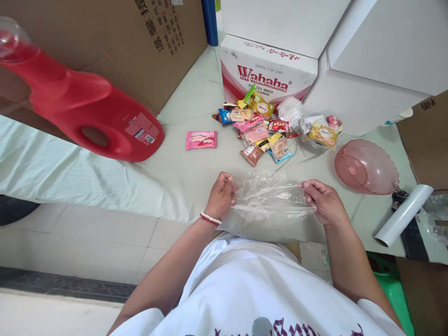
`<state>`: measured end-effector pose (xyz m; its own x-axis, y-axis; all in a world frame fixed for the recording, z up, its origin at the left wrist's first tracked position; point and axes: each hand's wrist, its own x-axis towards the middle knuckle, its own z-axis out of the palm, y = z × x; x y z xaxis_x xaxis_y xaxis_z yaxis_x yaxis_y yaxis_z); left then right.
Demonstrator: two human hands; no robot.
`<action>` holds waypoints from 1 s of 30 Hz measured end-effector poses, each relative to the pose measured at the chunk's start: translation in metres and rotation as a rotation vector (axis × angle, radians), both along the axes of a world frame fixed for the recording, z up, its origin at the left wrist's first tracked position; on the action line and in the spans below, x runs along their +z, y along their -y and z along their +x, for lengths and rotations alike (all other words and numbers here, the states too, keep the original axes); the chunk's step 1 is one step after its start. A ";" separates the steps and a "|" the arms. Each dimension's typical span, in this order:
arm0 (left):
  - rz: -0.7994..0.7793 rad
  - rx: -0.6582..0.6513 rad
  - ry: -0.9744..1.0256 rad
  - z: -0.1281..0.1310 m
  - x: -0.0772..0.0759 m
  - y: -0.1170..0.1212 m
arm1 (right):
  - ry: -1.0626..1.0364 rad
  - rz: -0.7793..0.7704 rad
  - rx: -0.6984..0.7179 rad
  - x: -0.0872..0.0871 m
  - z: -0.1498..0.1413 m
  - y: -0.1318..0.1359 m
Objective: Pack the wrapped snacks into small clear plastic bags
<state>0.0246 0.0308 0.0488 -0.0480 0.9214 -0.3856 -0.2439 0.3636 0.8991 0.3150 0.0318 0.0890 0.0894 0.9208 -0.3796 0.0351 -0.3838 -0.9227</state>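
Note:
A clear plastic bag [269,198] is stretched sideways between my two hands at the table's front edge. My left hand [222,193] pinches its left side, fingers closed, a beaded bracelet on the wrist. On the right side, my right hand [324,198] grips the bag between thumb and fingers. Beyond the bag lies a heap of wrapped snacks [257,133] in mixed colours. One pink snack packet [201,140] lies apart, to the left of the heap. Right of the heap, a clear bag with a yellow snack packet [322,134] rests beside crumpled clear plastic [291,112].
A large red jug [105,107] stands at the left before a brown carton [115,42]. A Wahaba-style white-and-red box [269,70] is at the back. At right are a pink translucent bowl [367,167] and a roll of plastic film [403,215]. A green stool [392,284] is below.

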 end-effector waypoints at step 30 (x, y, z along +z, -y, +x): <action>0.388 0.165 -1.130 -0.029 0.001 -0.045 | 0.078 -0.056 0.048 -0.047 -0.002 0.002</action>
